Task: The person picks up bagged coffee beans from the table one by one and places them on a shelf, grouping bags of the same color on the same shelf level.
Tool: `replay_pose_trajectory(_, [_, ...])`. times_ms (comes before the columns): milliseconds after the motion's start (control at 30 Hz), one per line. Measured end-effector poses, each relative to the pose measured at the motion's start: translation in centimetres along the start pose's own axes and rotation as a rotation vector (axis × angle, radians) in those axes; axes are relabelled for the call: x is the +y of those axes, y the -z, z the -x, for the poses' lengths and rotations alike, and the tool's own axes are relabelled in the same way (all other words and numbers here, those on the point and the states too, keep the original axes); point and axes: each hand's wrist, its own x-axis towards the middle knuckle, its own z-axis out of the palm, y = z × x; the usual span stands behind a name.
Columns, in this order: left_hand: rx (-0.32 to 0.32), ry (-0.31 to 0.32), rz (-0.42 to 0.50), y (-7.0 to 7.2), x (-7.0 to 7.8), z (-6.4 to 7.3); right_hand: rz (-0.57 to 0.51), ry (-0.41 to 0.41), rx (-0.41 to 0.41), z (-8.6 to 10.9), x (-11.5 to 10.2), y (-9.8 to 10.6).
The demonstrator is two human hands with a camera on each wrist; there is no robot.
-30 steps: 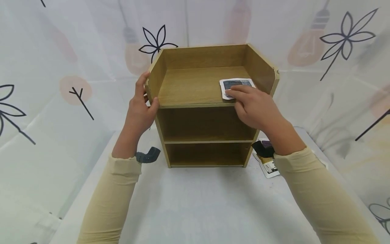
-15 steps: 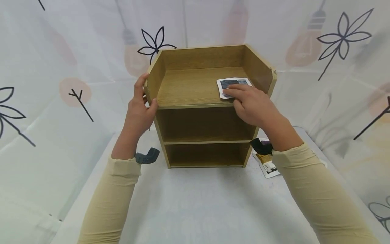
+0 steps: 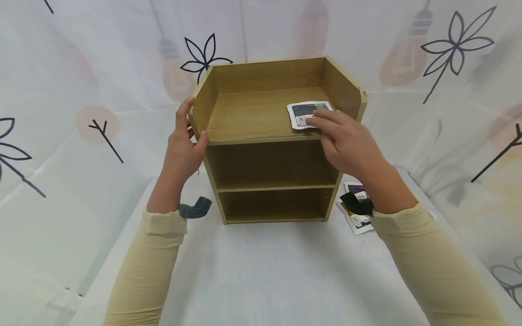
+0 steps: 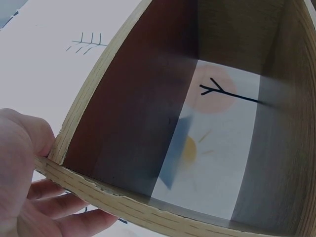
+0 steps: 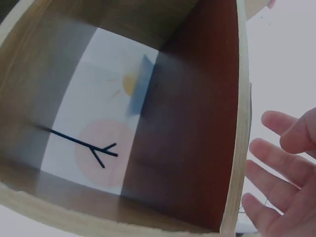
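Observation:
A small wooden shelf unit (image 3: pixel 275 186) stands upright, with a walled top and two open compartments beneath it. My left hand (image 3: pixel 182 149) grips the left side panel, thumb at the front edge and fingers around the outside; the left wrist view shows this hand (image 4: pixel 29 182) on the panel's wood edge. A flat white-edged packet with a dark blue label (image 3: pixel 303 108) lies on the top board, near the right front corner. Over its right part is my right hand (image 3: pixel 346 140), fingers extended; whether they touch it I cannot tell. The right wrist view shows that hand (image 5: pixel 289 177) with its fingers spread.
More flat packets (image 3: pixel 359 222) lie on the white table (image 3: pixel 261 271) to the right of the unit, partly hidden by the right wrist and its black strap. A patterned white sheet (image 3: pixel 134 59) hangs behind and at both sides.
My right hand has drawn slightly to the right across the packet, so more of its label shows. My left hand keeps its grip on the side panel. The whole view has shifted a little.

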Motion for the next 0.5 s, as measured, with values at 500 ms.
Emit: replay_pose_trajectory(500, [-0.002, 0.023, -0.013, 0.0, 0.1, 0.0, -0.049, 0.153, 0.276, 3.7, 1.3, 0.5])
